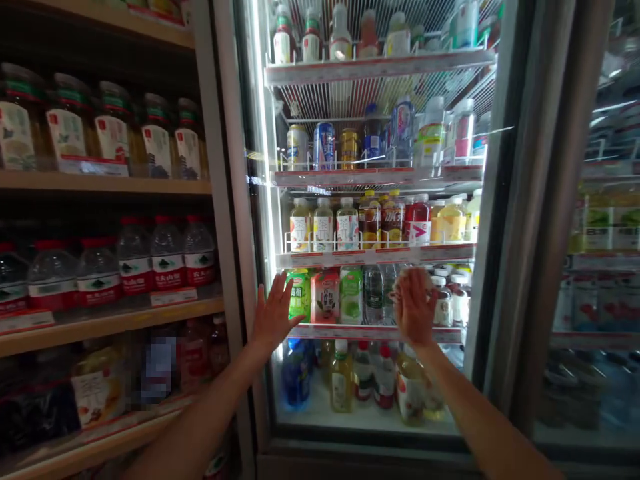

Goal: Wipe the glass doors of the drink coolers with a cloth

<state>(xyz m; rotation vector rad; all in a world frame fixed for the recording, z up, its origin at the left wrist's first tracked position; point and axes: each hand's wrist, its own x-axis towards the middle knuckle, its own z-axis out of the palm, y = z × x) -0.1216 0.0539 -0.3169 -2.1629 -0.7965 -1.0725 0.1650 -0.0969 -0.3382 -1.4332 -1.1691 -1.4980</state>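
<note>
I face a lit drinks fridge with a glass door (pixel 380 393). My left hand (pixel 275 314) is raised with its fingers spread, at the glass near the door's left edge, in front of a green bottle (pixel 299 293). My right hand (pixel 415 306) is up at the same height further right, fingers together and pointing upward, flat toward the glass in front of clear water bottles (pixel 376 293). Neither hand holds anything. Whether the palms touch the glass I cannot tell.
The wire fridge shelves (pixel 375 255) carry cans, juice and tea bottles. To the left, wooden shelves (pixel 105 325) hold red-capped water bottles (pixel 167 257) and large amber bottles (pixel 113 130). A grey door frame (pixel 530 220) and a second fridge door (pixel 600 267) stand at the right.
</note>
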